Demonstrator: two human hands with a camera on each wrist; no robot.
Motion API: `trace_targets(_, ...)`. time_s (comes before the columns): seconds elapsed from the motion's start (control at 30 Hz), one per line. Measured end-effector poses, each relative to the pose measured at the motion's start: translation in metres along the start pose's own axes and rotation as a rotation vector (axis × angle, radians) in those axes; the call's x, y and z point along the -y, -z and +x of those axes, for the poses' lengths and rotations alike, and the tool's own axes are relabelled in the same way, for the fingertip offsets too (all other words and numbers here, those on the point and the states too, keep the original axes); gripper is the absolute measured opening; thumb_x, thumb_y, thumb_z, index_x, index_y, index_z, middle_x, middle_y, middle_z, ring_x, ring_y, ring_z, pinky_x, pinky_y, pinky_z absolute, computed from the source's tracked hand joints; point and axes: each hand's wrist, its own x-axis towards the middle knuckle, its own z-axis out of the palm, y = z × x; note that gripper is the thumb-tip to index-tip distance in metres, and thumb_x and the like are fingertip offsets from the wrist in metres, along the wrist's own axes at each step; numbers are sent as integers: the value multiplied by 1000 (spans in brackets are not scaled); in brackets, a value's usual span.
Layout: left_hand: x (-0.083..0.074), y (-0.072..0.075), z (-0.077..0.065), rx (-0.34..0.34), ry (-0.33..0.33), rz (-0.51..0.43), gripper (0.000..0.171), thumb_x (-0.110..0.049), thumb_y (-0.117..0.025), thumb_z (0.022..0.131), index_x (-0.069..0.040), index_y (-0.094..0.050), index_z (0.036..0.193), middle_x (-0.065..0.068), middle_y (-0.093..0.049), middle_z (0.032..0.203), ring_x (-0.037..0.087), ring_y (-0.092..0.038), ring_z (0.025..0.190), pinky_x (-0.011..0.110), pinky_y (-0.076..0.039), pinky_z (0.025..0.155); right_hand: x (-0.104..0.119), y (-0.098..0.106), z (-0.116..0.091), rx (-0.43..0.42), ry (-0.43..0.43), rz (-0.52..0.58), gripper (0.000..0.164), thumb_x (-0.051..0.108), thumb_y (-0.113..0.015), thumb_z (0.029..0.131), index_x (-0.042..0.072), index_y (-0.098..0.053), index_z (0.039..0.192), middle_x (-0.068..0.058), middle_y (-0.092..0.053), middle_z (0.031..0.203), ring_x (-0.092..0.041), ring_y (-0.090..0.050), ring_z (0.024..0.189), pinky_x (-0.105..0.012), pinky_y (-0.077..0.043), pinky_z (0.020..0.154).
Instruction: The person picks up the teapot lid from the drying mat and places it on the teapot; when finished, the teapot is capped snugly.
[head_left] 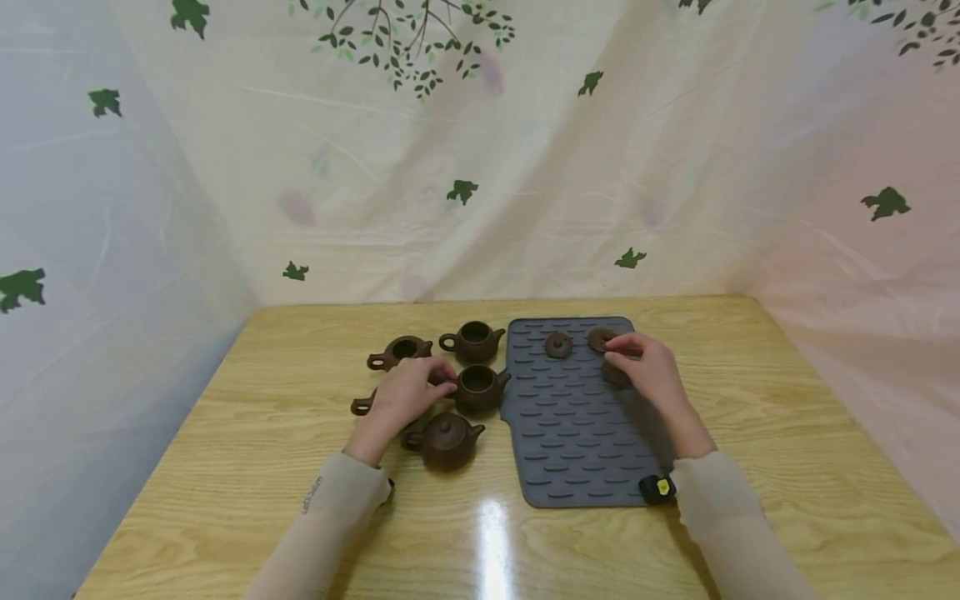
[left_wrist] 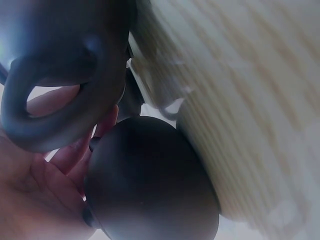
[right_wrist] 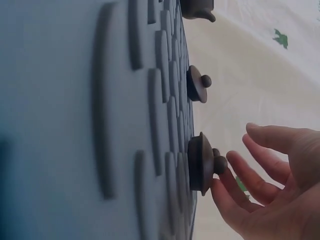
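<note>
"Firstly, what lies at the right hand (head_left: 649, 367)?"

"Two round brown lids, at the far right of the grey mat (head_left: 573, 433): the far lid (head_left: 597, 339) and, just nearer, the near lid (right_wrist: 200, 167), with its flared rim, short collar and ball knob. The left lid (head_left: 558, 346), likewise knobbed, rests near them."

"And its grip?"

"Unclosed: the thumb stands apart from the spread fingers, whose tips lie close to the knobs; contact cannot be told."

"The left hand (head_left: 403, 393)?"

"Its thumb and fingers bend at the handle side of the middle teapot (head_left: 480, 400); whether they close on the loop cannot be told."

"The vessels' form?"

"Dark brown and smooth, with curved spouts pointing right. The middle teapot and the far teapot (head_left: 477, 350) are round with open mouths; the far-left teapot (head_left: 393, 358) is squatter; the near teapot (head_left: 446, 450) wears a domed lid. A fifth teapot (head_left: 362, 406) is mostly hidden by the left hand."

"The surfaces?"

"Short raised ribs on the mat; glossy wood grain on the table (head_left: 195, 500); wrinkled, leaf-printed cloth (head_left: 360, 225) beyond."
</note>
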Motion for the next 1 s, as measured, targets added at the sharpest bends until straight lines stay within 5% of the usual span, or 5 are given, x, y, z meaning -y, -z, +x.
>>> trace_targets(0.57,-2,2,1,11,8,-5,9,-31,-75,89,-27,-74,97,-8,-77,95,15,-71,89,34,-55,71,-8,9,0,141,-143,-88,28,15,-65,96,-4,-67,117,-28,-65,123,-43,-62,114,-44,-54,83)
trace_targets(1.0,-6,5,2,29,28,13,9,-32,-75,89,-26,-74,95,-7,-76,93,16,-70,87,37,-56,73,6,5,-1,135,-83,-98,27,17,-67,96,-1,-70,115,-25,-69,118,-40,-64,109,-46,-55,83)
